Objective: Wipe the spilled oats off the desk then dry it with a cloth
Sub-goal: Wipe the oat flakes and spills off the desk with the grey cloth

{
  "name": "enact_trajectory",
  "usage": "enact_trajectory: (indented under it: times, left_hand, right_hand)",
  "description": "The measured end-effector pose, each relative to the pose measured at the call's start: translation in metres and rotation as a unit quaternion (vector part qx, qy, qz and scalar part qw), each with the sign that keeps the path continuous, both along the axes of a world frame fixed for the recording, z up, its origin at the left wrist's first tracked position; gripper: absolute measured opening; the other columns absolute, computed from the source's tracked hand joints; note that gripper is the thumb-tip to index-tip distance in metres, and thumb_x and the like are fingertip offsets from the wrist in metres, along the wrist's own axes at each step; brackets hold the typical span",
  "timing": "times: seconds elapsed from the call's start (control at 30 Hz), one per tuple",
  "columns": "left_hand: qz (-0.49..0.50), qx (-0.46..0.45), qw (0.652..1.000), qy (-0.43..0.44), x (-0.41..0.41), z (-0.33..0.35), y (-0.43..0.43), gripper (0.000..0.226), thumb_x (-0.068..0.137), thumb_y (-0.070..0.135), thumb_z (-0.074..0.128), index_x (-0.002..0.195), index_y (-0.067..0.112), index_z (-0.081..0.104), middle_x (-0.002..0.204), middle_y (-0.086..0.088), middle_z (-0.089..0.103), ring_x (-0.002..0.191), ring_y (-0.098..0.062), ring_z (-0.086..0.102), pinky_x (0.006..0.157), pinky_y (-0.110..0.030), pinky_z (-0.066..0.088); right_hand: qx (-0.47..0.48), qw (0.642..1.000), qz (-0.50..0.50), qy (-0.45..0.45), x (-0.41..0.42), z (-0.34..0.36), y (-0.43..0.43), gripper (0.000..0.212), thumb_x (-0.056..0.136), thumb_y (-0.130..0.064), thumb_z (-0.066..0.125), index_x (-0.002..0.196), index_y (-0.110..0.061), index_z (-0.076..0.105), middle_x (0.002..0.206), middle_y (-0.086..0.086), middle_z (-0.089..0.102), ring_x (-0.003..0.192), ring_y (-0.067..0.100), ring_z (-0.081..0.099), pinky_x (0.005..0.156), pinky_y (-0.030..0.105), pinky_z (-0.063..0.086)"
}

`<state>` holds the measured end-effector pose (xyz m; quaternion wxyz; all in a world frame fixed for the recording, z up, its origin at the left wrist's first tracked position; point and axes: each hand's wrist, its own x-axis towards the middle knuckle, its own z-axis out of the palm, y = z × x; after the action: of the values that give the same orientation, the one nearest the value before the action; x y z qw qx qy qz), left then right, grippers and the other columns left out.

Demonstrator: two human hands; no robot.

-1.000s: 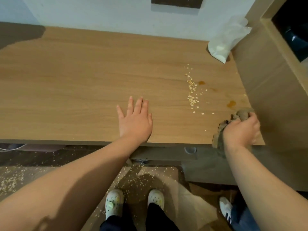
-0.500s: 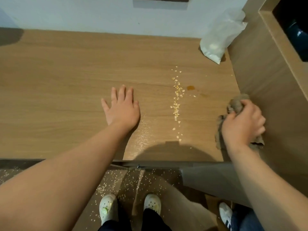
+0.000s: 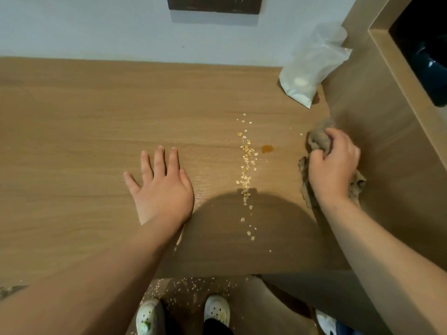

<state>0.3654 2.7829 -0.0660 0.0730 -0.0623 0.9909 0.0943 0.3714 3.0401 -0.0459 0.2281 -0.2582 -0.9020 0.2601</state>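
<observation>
Head view: one table [image 3: 72, 141], two hands, one cloth [image 3: 318, 139], one white pouch [image 3: 312, 68] in the far right corner; a single thin line of oats [image 3: 246, 165] runs front to back, one brown spot [image 3: 267, 148] just beside it; the left hand [image 3: 160, 189] lies flat, fingers straight and spread, left of the oats; the right hand [image 3: 335, 168] grips the bunched cloth at the table's right edge, apart from the oats.

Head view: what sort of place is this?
Probably a bedroom or dorm-style room, not a lab: a wood-grain desk set against a white wall with a socket plate, a matching built-in cabinet at its right end, and spilled oats on it.
</observation>
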Motion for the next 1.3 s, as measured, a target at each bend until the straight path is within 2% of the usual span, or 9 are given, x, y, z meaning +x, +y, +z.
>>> enact_trajectory:
  times: [0.1,0.23,0.4,0.6,0.8,1.0,1.1,1.2,1.3]
  left_hand:
    - [-0.011,-0.013,1.0,-0.01,-0.001,0.0,0.0,0.054,0.098,0.037,0.011,0.15,0.029,-0.001,0.159,0.006,-0.006,0.144,-0.02,-0.014,0.113,-0.057,-0.004]
    - [-0.015,-0.013,1.0,-0.021,-0.003,0.002,-0.001,0.054,0.098,0.038,0.01,0.15,0.028,-0.003,0.158,0.006,-0.008,0.144,-0.021,-0.015,0.113,-0.057,-0.004]
    - [-0.016,-0.013,0.999,-0.025,-0.002,0.004,-0.001,0.055,0.098,0.038,0.009,0.15,0.029,-0.005,0.158,0.006,-0.01,0.144,-0.02,-0.017,0.113,-0.056,-0.004]
    - [-0.021,-0.016,0.999,-0.024,-0.004,0.006,0.001,0.055,0.098,0.039,0.008,0.149,0.029,-0.008,0.158,0.006,-0.012,0.143,-0.02,-0.018,0.114,-0.055,-0.005]
    - [-0.018,-0.006,1.0,-0.016,-0.004,0.006,0.001,0.055,0.098,0.038,0.011,0.15,0.028,-0.003,0.158,0.008,-0.009,0.144,-0.019,-0.016,0.114,-0.055,-0.005]
    - [-0.032,-0.021,0.999,-0.017,-0.006,0.005,0.002,0.056,0.098,0.038,0.011,0.15,0.025,-0.005,0.158,0.007,-0.009,0.144,-0.021,-0.017,0.114,-0.055,-0.004]
    - [-0.038,-0.01,0.999,-0.006,-0.007,0.003,-0.001,0.055,0.097,0.036,0.007,0.151,0.024,-0.001,0.158,0.007,-0.006,0.144,-0.021,-0.014,0.114,-0.055,-0.004]
    - [-0.042,0.0,0.999,-0.001,-0.008,0.002,-0.003,0.056,0.097,0.036,0.007,0.151,0.024,0.0,0.159,0.006,-0.004,0.144,-0.021,-0.014,0.113,-0.055,-0.006]
    - [-0.041,0.005,0.999,0.005,-0.008,0.002,-0.003,0.059,0.093,0.038,0.005,0.151,0.024,0.002,0.159,0.006,-0.003,0.145,-0.021,-0.013,0.114,-0.055,-0.006]
  right_hand:
    - [-0.004,0.995,-0.075,-0.06,-0.045,-0.009,0.015,0.05,0.089,-0.001,0.043,0.138,-0.006,0.037,0.147,0.01,0.034,0.132,0.028,0.03,0.11,0.038,0.02]
    - [-0.012,0.99,-0.052,-0.127,-0.083,-0.008,0.016,0.046,0.091,-0.01,0.043,0.137,-0.008,0.04,0.144,0.008,0.038,0.132,0.028,0.03,0.11,0.039,0.021]
    - [-0.03,0.966,0.229,-0.116,-0.024,0.002,-0.012,0.04,0.083,-0.008,0.057,0.122,-0.018,0.059,0.121,0.004,0.058,0.113,0.017,0.045,0.093,0.023,0.029]
    - [-0.062,0.992,-0.066,-0.086,-0.063,0.001,0.001,0.045,0.087,-0.015,0.051,0.131,-0.013,0.046,0.133,0.008,0.049,0.125,0.027,0.034,0.104,0.037,0.025]
    - [-0.038,0.933,0.331,-0.136,-0.035,0.0,-0.058,0.04,0.085,-0.009,0.054,0.122,-0.021,0.056,0.117,-0.005,0.052,0.108,0.007,0.037,0.095,0.026,0.028]
    - [-0.04,0.991,0.099,-0.085,-0.11,-0.006,-0.028,0.046,0.087,-0.007,0.048,0.132,-0.009,0.046,0.133,0.011,0.048,0.126,0.026,0.037,0.107,0.035,0.028]
    - [-0.015,0.97,0.222,-0.103,-0.112,0.001,-0.054,0.042,0.088,-0.009,0.05,0.129,-0.013,0.05,0.127,0.002,0.052,0.121,0.019,0.04,0.104,0.03,0.028]
    - [-0.016,0.898,0.413,-0.147,-0.077,0.009,-0.067,0.036,0.087,-0.008,0.054,0.119,-0.021,0.059,0.11,-0.012,0.051,0.107,0.006,0.041,0.095,0.025,0.03]
    - [-0.022,0.932,0.348,-0.098,-0.091,0.006,-0.051,0.036,0.085,-0.005,0.055,0.118,-0.018,0.06,0.109,-0.008,0.056,0.104,0.01,0.047,0.089,0.021,0.032]
